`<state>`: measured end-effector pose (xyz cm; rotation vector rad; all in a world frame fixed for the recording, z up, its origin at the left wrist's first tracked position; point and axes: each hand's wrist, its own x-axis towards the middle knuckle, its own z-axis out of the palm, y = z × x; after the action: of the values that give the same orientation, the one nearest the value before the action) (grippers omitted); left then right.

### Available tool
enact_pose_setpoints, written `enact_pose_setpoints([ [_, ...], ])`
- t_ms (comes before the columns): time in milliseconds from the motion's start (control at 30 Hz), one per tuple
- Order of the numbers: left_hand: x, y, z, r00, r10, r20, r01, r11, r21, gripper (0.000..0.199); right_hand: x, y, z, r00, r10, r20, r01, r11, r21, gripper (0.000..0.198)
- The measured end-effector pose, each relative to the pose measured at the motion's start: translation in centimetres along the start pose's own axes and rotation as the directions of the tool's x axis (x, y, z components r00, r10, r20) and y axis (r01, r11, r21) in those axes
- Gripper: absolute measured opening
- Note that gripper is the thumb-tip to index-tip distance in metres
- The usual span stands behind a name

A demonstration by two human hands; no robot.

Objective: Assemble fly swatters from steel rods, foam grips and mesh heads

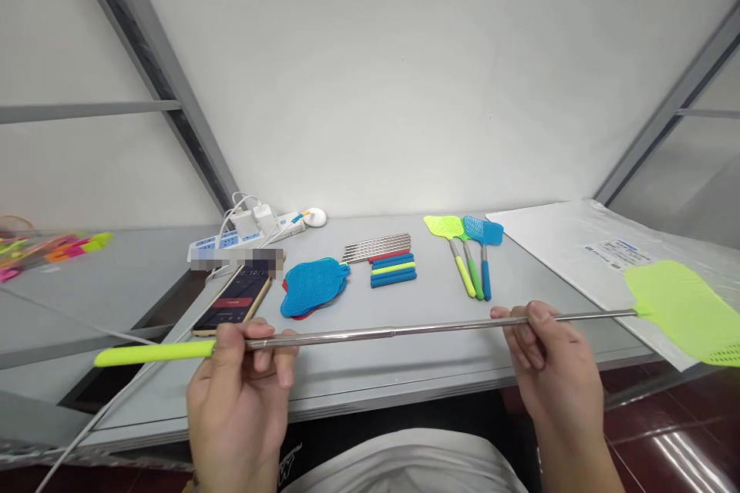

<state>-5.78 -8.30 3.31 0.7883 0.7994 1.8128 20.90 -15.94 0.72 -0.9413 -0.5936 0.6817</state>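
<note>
A fly swatter with an extended telescopic metal rod [393,333] spans the view, held level above the table's front edge. My left hand [240,393] is closed on the rod right beside its yellow-green grip [153,354]. My right hand [552,370] pinches the rod farther along, short of the yellow-green swatter head [682,308] at the right. Beyond the rod lie a stack of blue and red swatter heads [315,286], several loose metal rods [377,247], several coloured grips [393,271], and three swatters [471,258] with short handles in yellow, green and blue.
A phone [240,293] lies at the left, near a power strip [223,245] with plugged-in chargers and white cables. A white plastic package [555,227] covers the table's right side. Colourful items [58,250] sit on the far left surface. A white wall [405,77] stands behind.
</note>
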Motion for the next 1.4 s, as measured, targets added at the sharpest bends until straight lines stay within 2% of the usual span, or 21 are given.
enact_pose_setpoints([
  [133, 0.0, 0.0, 0.1, 0.999, 0.003, -0.032, -0.003, 1.000, -0.025, 0.028, 0.5, -0.7, 0.4, 0.999, -0.018, -0.050, 0.021, 0.998, 0.061, 0.039],
  [300, -3.3, -2.4, 1.6, 0.974, -0.228, 0.015, 0.228, 0.971, -0.076, 0.029, 0.6, -0.3, 1.3, 0.987, -0.019, -0.163, 0.045, 0.987, 0.156, 0.036],
  [367, -4.6, -3.4, 2.3, 0.954, -0.296, 0.035, 0.298, 0.951, -0.084, 0.031, 0.0, 0.4, 1.8, 0.993, -0.023, -0.116, 0.034, 0.995, 0.094, 0.037],
  [433, -5.4, -4.1, 2.7, 0.940, -0.336, 0.060, 0.340, 0.937, -0.083, 0.034, -1.0, 1.4, 2.3, 1.000, -0.001, 0.009, 0.001, 1.000, 0.004, 0.037],
  [533, -5.9, -4.5, 2.9, 0.936, -0.339, 0.090, 0.347, 0.934, -0.091, 0.041, -2.5, 2.8, 3.0, 0.980, 0.069, 0.186, -0.053, 0.995, -0.088, 0.043],
  [767, -6.3, -4.9, 3.0, 0.905, -0.393, 0.164, 0.402, 0.915, -0.024, 0.051, -3.4, 3.7, 3.1, 0.959, 0.145, 0.242, -0.105, 0.980, -0.172, 0.041],
  [900, -5.5, -4.4, 2.6, 0.930, -0.359, 0.085, 0.361, 0.932, -0.015, 0.048, -3.0, 3.3, 3.0, 0.964, 0.126, 0.234, -0.074, 0.973, -0.217, 0.049],
  [1000, -4.1, -3.0, 2.2, 0.948, -0.316, 0.019, 0.317, 0.947, -0.051, 0.041, -2.4, 2.7, 2.7, 0.970, 0.122, 0.209, -0.077, 0.975, -0.209, 0.050],
  [1100, -2.4, -1.2, 1.8, 0.973, -0.226, -0.043, 0.220, 0.969, -0.107, 0.036, -1.6, 1.8, 2.0, 0.990, 0.090, 0.112, -0.071, 0.984, -0.160, 0.050],
  [1200, -1.3, 0.1, 1.6, 0.987, -0.153, -0.056, 0.147, 0.983, -0.111, 0.034, -1.1, 1.1, 1.4, 0.990, 0.085, 0.108, -0.068, 0.986, -0.154, 0.049],
  [1300, -1.3, 0.2, 1.8, 0.990, -0.127, -0.065, 0.119, 0.986, -0.113, 0.035, -0.8, 0.7, 1.4, 0.988, 0.093, 0.120, -0.075, 0.986, -0.148, 0.049],
  [1400, -2.3, -0.8, 2.4, 0.981, -0.177, -0.083, 0.160, 0.971, -0.178, 0.036, -0.6, 0.9, 1.8, 0.993, 0.071, 0.099, -0.065, 0.996, -0.063, 0.045],
])
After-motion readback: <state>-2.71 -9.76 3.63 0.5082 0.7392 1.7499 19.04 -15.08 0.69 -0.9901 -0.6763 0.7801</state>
